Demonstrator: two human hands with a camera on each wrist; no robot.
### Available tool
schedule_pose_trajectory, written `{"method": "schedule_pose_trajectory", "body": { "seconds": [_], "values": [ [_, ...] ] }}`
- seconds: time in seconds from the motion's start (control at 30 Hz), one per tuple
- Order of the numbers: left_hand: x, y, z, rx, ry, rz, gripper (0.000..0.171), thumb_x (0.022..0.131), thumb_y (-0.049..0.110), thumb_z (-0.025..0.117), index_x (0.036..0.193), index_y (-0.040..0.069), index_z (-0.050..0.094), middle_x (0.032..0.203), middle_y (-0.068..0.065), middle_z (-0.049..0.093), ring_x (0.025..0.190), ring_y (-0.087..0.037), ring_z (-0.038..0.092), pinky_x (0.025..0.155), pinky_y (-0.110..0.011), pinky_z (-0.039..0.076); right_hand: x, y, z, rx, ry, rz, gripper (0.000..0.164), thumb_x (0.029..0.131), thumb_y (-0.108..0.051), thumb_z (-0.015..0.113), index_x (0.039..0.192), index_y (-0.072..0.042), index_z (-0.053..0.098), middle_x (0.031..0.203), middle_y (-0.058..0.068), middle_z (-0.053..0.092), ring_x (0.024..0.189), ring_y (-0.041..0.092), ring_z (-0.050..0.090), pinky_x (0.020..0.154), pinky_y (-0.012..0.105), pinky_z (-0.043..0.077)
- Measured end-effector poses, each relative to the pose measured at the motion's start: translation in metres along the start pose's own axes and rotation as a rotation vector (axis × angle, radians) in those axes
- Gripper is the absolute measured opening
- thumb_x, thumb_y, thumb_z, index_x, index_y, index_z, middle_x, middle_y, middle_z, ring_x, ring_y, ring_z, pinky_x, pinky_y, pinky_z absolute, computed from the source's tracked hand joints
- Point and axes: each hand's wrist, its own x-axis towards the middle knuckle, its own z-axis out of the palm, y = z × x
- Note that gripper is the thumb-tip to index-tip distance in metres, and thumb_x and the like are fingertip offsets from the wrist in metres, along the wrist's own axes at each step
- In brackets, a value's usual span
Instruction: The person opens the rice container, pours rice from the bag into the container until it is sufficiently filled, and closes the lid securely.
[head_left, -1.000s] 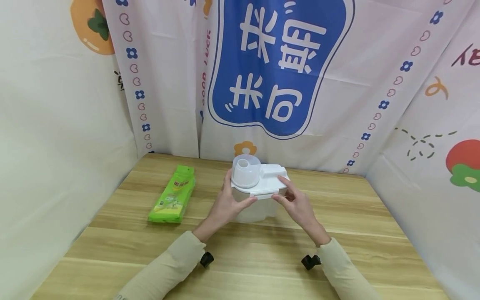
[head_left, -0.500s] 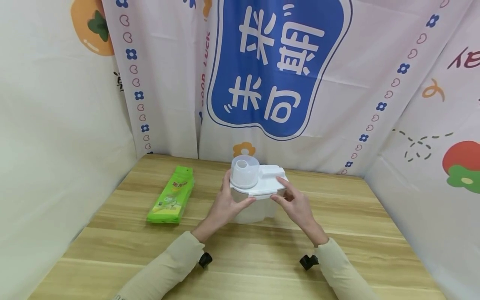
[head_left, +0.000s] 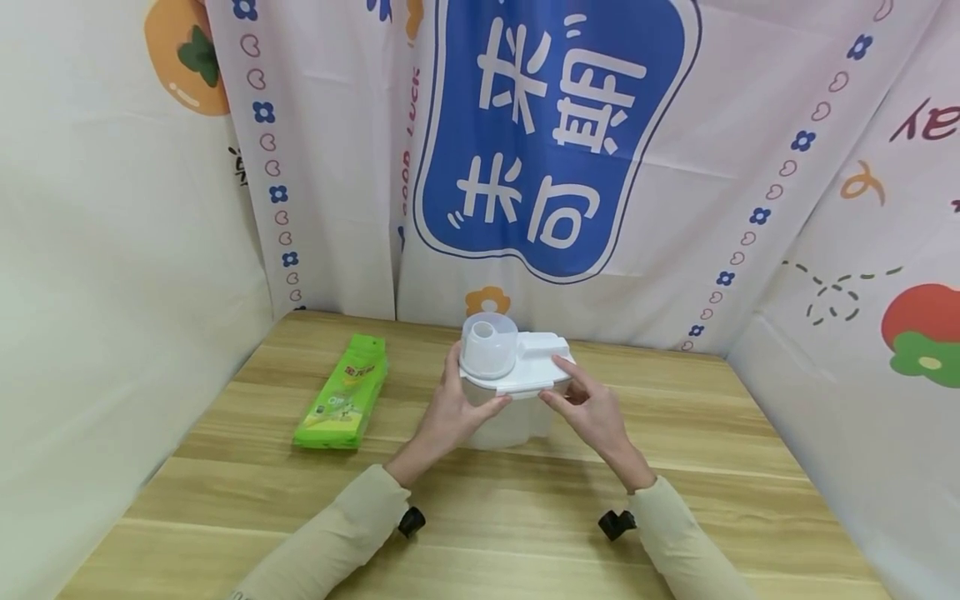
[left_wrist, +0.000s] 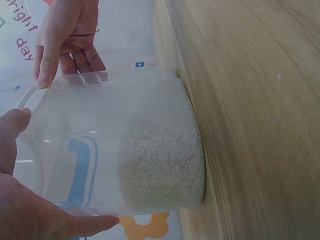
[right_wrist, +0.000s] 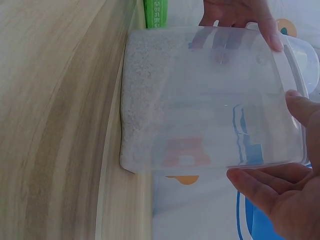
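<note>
A translucent plastic rice container (head_left: 510,423) with a white lid (head_left: 536,375) stands upright on the table. White rice (left_wrist: 162,150) fills its lower part in both wrist views. A clear measuring cup (head_left: 489,350) sits on the lid's left side, beside a raised white part. My left hand (head_left: 450,412) grips the container's left side, thumb at the lid's front edge and fingers round the wall. On the right, my right hand (head_left: 596,412) holds the lid's corner, its thumb at the front edge and its index finger on top. The other right fingers are partly hidden in the head view.
A bright green packet (head_left: 345,396) lies on the wooden table (head_left: 675,475) to the left of the container. Printed white cloth (head_left: 337,167) hangs behind the table and along both sides. A black device (head_left: 411,522) shows at each cuff.
</note>
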Motion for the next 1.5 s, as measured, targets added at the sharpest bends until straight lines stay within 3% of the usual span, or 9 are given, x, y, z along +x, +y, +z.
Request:
{"method": "schedule_pose_trajectory", "body": {
  "seconds": [0.23,0.47,0.6,0.7,0.9,1.13,1.23,1.4,1.5],
  "values": [
    [-0.004,-0.002,0.001,0.006,0.017,-0.02,0.108,0.074,0.028,0.087,0.154,0.017,0.015,0.147,-0.007,0.045,0.139,-0.027,0.043,0.119,-0.053,0.026,-0.003,0.0,0.004,0.0,0.007,0.001,0.056,0.081,-0.018,0.081,0.133,-0.012,0.061,0.056,0.002,0.055,0.054,0.004,0.051,0.048,0.018,0.042],
    [-0.002,-0.001,0.004,0.004,0.026,-0.023,0.109,0.073,0.027,0.087,0.154,0.016,0.015,0.147,-0.007,0.045,0.137,-0.028,0.045,0.118,-0.054,0.027,-0.002,-0.003,0.003,0.004,0.041,-0.007,0.057,0.079,-0.01,0.082,0.132,-0.005,0.061,0.061,0.009,0.064,0.058,0.016,0.064,0.052,0.017,0.049],
    [-0.001,0.0,0.006,0.005,0.038,-0.019,0.108,0.073,0.025,0.087,0.154,0.017,0.016,0.146,-0.007,0.046,0.135,-0.027,0.047,0.118,-0.054,0.029,-0.001,-0.024,-0.001,0.003,0.05,-0.009,0.056,0.078,-0.003,0.081,0.13,0.003,0.06,0.072,0.018,0.071,0.068,0.028,0.073,0.06,0.016,0.055],
    [0.0,0.001,0.007,0.008,0.053,-0.02,0.108,0.073,0.026,0.087,0.154,0.016,0.016,0.145,-0.007,0.046,0.135,-0.027,0.047,0.117,-0.054,0.03,-0.001,-0.038,-0.004,0.025,0.059,-0.022,0.054,0.077,-0.001,0.081,0.127,0.005,0.061,0.083,0.025,0.073,0.073,0.033,0.073,0.064,0.022,0.059],
    [0.0,0.001,0.008,0.025,0.069,-0.044,0.11,0.072,0.028,0.087,0.154,0.015,0.015,0.146,-0.008,0.045,0.135,-0.028,0.047,0.117,-0.053,0.03,0.0,-0.041,-0.002,0.05,0.077,-0.017,0.054,0.077,0.0,0.081,0.126,0.007,0.061,0.103,0.034,0.068,0.081,0.039,0.073,0.067,0.04,0.061],
    [0.0,0.002,0.004,0.041,0.042,-0.058,0.112,0.072,0.028,0.087,0.155,0.011,0.013,0.148,-0.012,0.042,0.137,-0.031,0.044,0.117,-0.053,0.03,0.0,-0.044,-0.002,0.047,0.073,-0.019,0.054,0.076,0.0,0.081,0.125,0.009,0.06,0.098,0.034,0.069,0.08,0.04,0.073,0.067,0.046,0.06],
    [0.001,0.0,0.001,0.046,0.02,-0.054,0.111,0.073,0.03,0.087,0.154,0.012,0.014,0.149,-0.012,0.042,0.138,-0.031,0.043,0.118,-0.053,0.028,0.0,-0.044,-0.004,0.044,0.051,-0.023,0.055,0.077,-0.001,0.081,0.126,0.008,0.06,0.093,0.031,0.071,0.079,0.038,0.073,0.068,0.043,0.061],
    [0.004,-0.005,-0.004,0.047,-0.022,-0.063,0.11,0.072,0.034,0.088,0.153,0.018,0.015,0.149,-0.008,0.043,0.14,-0.029,0.042,0.118,-0.055,0.028,-0.002,-0.043,-0.008,0.054,0.03,-0.034,0.052,0.078,0.001,0.079,0.126,0.008,0.06,0.087,0.027,0.073,0.076,0.034,0.073,0.067,0.025,0.06],
    [0.005,-0.009,-0.006,0.049,-0.037,-0.073,0.111,0.071,0.037,0.088,0.153,0.019,0.015,0.15,-0.006,0.044,0.14,-0.029,0.042,0.117,-0.056,0.029,-0.003,-0.042,-0.008,0.05,0.03,-0.051,0.051,0.079,0.002,0.078,0.126,0.009,0.06,0.086,0.027,0.072,0.074,0.034,0.072,0.066,0.021,0.059]
  ]
}}
